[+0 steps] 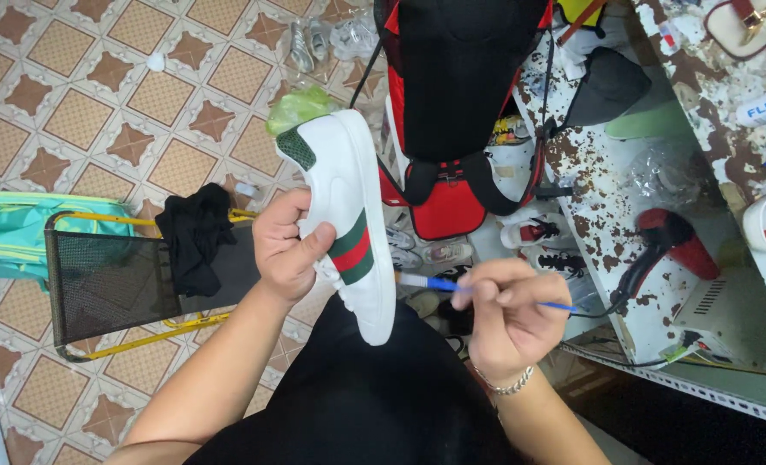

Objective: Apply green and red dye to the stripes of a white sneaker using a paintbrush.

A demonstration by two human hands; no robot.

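White leather shoe (348, 215), judged light and stiff, sits clamped at mid-body by the left hand (284, 250); beside its sole, the right hand (508, 314) pinches a brush (439, 283).

left hand (286, 250): grips white sneaker (348, 215) | right hand (512, 314): holds blue brush (452, 286)

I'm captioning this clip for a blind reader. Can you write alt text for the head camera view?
Seen from above, a person's left hand holds a white leather sneaker with a green and red side stripe, while the right hand points a thin blue-handled brush at its side. Behind are a patterned tile floor and a paint-speckled white workbench.
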